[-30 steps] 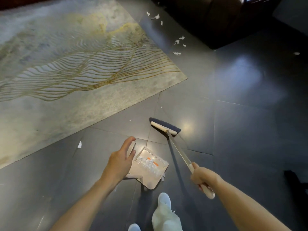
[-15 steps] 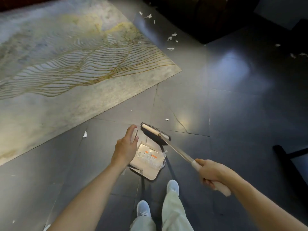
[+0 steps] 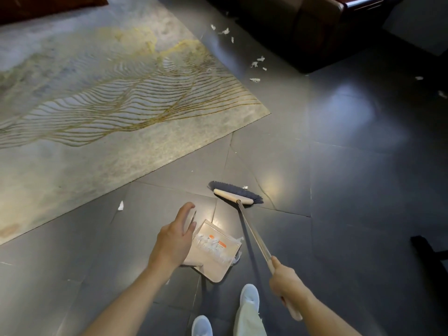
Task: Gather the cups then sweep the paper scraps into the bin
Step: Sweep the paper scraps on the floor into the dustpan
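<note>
Over the dustpan's [image 3: 214,253] left side, left hand [image 3: 174,236] fingers [image 3: 186,212] lie loosely stretched; a thin dark rod shows between them, and whether thumb or palm grips anything underneath is hidden, so can't tell. Right hand [image 3: 287,278] is curled tight round the pale grip of the broom [image 3: 234,195], head down on the floor [image 3: 351,166] just beyond the pan. Progress, judged: mid-sweep. White scraps in pan [image 3: 211,246] already collected; one scrap [image 3: 245,187] touches the bristles' far side, likely next. Left to do: lone scrap [image 3: 120,205] just off the rug's [image 3: 97,105] near edge, cluster [image 3: 258,63] between the rug's far-right edge and the dark sofa [image 3: 303,27], more [image 3: 224,31] further up, bits [image 3: 419,78] near the floor's right edge. No cups or bin in view, so the cup step can't be checked. Sofa is cut off at top; a dark object at right edge is unidentifiable.
</note>
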A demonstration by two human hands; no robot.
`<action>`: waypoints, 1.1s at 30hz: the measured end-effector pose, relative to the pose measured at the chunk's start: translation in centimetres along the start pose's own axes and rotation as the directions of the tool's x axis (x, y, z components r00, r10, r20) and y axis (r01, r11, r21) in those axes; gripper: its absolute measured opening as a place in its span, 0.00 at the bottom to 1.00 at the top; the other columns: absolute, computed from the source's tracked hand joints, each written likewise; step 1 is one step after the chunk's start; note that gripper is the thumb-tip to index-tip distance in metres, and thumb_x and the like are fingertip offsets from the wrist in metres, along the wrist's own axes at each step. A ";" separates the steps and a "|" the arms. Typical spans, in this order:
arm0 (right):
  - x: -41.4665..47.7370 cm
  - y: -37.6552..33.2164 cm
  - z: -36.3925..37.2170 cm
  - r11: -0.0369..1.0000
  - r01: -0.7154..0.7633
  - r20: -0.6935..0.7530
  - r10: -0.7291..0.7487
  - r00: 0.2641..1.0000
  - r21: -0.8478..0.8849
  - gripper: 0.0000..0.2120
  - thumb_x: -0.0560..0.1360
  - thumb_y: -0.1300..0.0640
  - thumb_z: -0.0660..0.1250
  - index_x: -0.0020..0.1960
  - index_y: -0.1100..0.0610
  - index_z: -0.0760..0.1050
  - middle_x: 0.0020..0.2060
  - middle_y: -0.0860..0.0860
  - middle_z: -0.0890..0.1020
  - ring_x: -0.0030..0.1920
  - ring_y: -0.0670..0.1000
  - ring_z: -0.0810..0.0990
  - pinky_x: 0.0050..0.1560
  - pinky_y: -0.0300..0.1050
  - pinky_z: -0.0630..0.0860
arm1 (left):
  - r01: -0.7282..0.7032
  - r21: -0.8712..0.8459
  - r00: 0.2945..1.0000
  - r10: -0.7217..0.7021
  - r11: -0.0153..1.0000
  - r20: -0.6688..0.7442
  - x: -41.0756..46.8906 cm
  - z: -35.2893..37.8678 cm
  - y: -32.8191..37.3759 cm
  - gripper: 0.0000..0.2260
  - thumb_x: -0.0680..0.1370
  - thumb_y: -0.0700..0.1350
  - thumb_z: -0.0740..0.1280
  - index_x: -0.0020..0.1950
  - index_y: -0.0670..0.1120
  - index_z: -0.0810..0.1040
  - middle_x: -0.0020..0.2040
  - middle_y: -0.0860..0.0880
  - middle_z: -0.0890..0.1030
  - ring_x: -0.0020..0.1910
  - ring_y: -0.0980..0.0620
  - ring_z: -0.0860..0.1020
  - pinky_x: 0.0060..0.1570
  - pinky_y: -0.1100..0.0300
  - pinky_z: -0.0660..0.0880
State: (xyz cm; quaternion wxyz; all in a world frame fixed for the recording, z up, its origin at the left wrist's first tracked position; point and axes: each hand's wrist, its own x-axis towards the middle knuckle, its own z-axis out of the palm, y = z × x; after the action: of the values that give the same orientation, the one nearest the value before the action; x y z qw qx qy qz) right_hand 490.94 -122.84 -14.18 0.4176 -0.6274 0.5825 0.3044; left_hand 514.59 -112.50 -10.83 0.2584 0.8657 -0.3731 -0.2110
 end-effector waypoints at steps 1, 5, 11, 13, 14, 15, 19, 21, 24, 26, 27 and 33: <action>0.8 -0.8 -0.5 1.000 0.008 -0.002 -0.008 1.000 0.001 0.34 0.77 0.67 0.54 0.78 0.48 0.47 0.53 0.55 0.73 0.39 0.48 0.74 0.37 0.38 0.73 | -0.004 0.009 1.000 0.004 1.000 0.003 0.2 0.1 0.0 0.13 0.80 0.51 0.58 0.65 0.59 0.65 0.29 0.54 0.67 0.29 0.54 0.71 0.29 0.62 0.67; 3.3 -4.1 -3.8 0.997 0.066 -0.036 -0.067 0.997 -0.032 0.34 0.76 0.67 0.55 0.77 0.49 0.50 0.58 0.58 0.74 0.50 0.55 0.77 0.50 0.44 0.76 | 0.008 0.035 1.000 -0.009 0.999 0.027 1.1 -0.2 -0.5 0.13 0.80 0.53 0.57 0.65 0.60 0.63 0.34 0.53 0.71 0.30 0.55 0.72 0.23 0.71 0.65; 1.3 -6.2 -5.8 0.976 0.211 -0.070 -0.208 0.976 0.052 0.30 0.77 0.65 0.58 0.76 0.50 0.54 0.41 0.50 0.73 0.37 0.48 0.75 0.33 0.36 0.75 | 0.019 0.029 0.997 -0.021 0.999 0.073 1.3 -0.3 0.1 0.14 0.81 0.53 0.56 0.66 0.60 0.63 0.42 0.52 0.75 0.31 0.57 0.71 0.24 0.74 0.68; 0.3 -6.0 -5.8 0.968 0.221 -0.045 -0.217 0.975 0.122 0.26 0.78 0.63 0.59 0.73 0.50 0.58 0.39 0.50 0.74 0.34 0.47 0.76 0.27 0.34 0.72 | 0.022 0.018 0.996 -0.024 1.000 0.082 1.3 -0.4 0.4 0.13 0.81 0.52 0.57 0.66 0.59 0.63 0.41 0.51 0.76 0.31 0.57 0.71 0.23 0.71 0.67; 0.0 -5.9 -6.0 0.962 0.223 -0.038 -0.220 0.975 0.157 0.25 0.77 0.63 0.59 0.72 0.50 0.60 0.40 0.51 0.75 0.33 0.47 0.76 0.27 0.35 0.73 | 0.024 0.016 0.996 -0.026 1.000 0.083 1.3 -0.5 0.4 0.13 0.81 0.52 0.57 0.66 0.59 0.64 0.41 0.51 0.76 0.31 0.57 0.71 0.24 0.70 0.66; -0.3 -6.0 -6.2 0.958 0.227 -0.037 -0.224 0.974 0.178 0.25 0.76 0.63 0.60 0.71 0.50 0.61 0.39 0.52 0.76 0.31 0.47 0.75 0.27 0.35 0.73 | 0.026 0.016 0.996 -0.027 1.000 0.082 1.3 -0.5 0.5 0.13 0.81 0.52 0.57 0.66 0.58 0.64 0.41 0.51 0.76 0.32 0.57 0.72 0.26 0.69 0.66; -1.2 -6.5 -7.0 0.952 0.244 -0.044 -0.240 0.970 0.183 0.26 0.74 0.62 0.61 0.70 0.49 0.63 0.37 0.51 0.76 0.27 0.46 0.74 0.23 0.35 0.71 | 0.023 0.022 0.998 -0.024 0.999 0.053 0.7 -0.8 0.4 0.14 0.81 0.52 0.57 0.66 0.58 0.64 0.39 0.52 0.75 0.32 0.56 0.72 0.27 0.68 0.65; -1.2 -6.7 -7.5 0.951 0.242 -0.052 -0.237 0.970 0.192 0.27 0.73 0.64 0.60 0.71 0.49 0.63 0.38 0.53 0.76 0.26 0.47 0.74 0.22 0.35 0.70 | 0.021 -0.011 0.999 -0.021 1.000 0.038 0.6 -1.1 0.4 0.13 0.81 0.53 0.57 0.66 0.59 0.64 0.39 0.53 0.76 0.33 0.56 0.73 0.29 0.63 0.67; -0.6 -7.1 -9.1 0.955 0.234 -0.097 -0.219 0.971 0.185 0.28 0.73 0.66 0.58 0.71 0.50 0.64 0.37 0.54 0.76 0.24 0.48 0.73 0.21 0.35 0.69 | 0.004 -0.051 1.000 -0.003 0.999 0.017 1.4 -1.2 0.6 0.13 0.81 0.52 0.58 0.65 0.60 0.64 0.33 0.55 0.72 0.31 0.55 0.72 0.27 0.65 0.67; 0.2 -7.3 -10.7 0.960 0.232 -0.132 -0.212 0.968 0.156 0.28 0.73 0.67 0.56 0.72 0.51 0.64 0.36 0.56 0.77 0.24 0.49 0.73 0.20 0.35 0.68 | -0.002 -0.077 1.000 0.003 0.997 0.010 2.6 -1.1 1.4 0.12 0.81 0.52 0.58 0.64 0.61 0.64 0.30 0.54 0.70 0.28 0.54 0.71 0.22 0.69 0.66; 0.6 -7.4 -11.7 0.964 0.233 -0.140 -0.215 0.967 0.129 0.27 0.73 0.67 0.56 0.70 0.52 0.65 0.36 0.56 0.77 0.24 0.50 0.73 0.20 0.35 0.68 | -0.001 -0.094 1.000 0.001 0.996 0.003 3.4 -1.0 1.8 0.12 0.81 0.52 0.58 0.63 0.61 0.64 0.29 0.54 0.69 0.27 0.54 0.70 0.21 0.70 0.65; 4.6 -9.0 -18.7 0.975 0.215 -0.148 -0.205 0.967 0.053 0.24 0.73 0.67 0.55 0.68 0.55 0.66 0.39 0.57 0.77 0.27 0.50 0.75 0.22 0.37 0.70 | 0.052 -0.136 0.998 -0.054 0.989 -0.014 9.7 -0.1 5.0 0.12 0.80 0.53 0.57 0.59 0.68 0.61 0.34 0.55 0.74 0.34 0.56 0.74 0.31 0.63 0.70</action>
State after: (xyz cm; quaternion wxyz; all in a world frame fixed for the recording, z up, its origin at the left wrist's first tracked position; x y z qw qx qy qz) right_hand 498.50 -141.70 -7.89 0.4263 -0.6909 0.5511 0.1930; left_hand 518.11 -122.75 -9.43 0.3140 0.8576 -0.3325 -0.2350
